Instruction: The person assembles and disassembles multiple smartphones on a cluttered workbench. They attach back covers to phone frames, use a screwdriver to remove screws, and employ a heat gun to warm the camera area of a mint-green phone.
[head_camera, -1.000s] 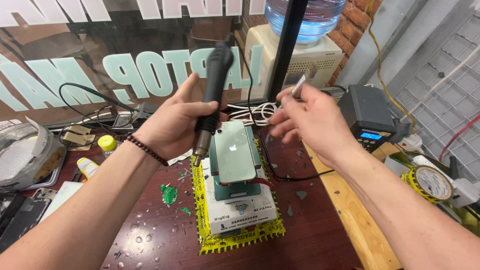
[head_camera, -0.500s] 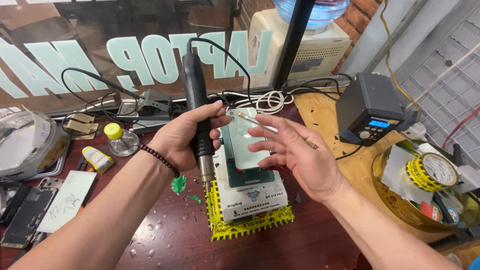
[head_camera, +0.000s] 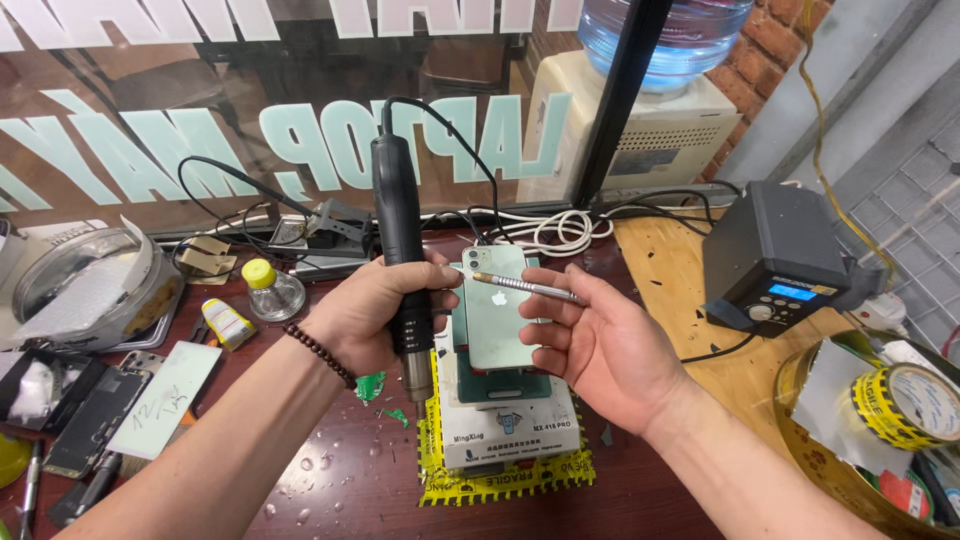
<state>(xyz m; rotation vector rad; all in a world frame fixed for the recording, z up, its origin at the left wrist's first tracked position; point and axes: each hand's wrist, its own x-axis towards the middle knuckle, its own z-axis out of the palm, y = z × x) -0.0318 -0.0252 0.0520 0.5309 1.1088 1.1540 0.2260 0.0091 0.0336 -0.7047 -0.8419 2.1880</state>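
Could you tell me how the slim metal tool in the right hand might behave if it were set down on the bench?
The slim metal tool looks round and thin, so it would probably roll. It seems stiff and light: the right hand pinches it at one end and it stays straight. Its smooth shaft may be slippery.

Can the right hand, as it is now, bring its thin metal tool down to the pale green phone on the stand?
Probably yes. The right hand holds the thin metal tool just above the pale green phone, and nothing lies between them. The hot-air handle in the left hand stands beside the phone's left edge, not over it.
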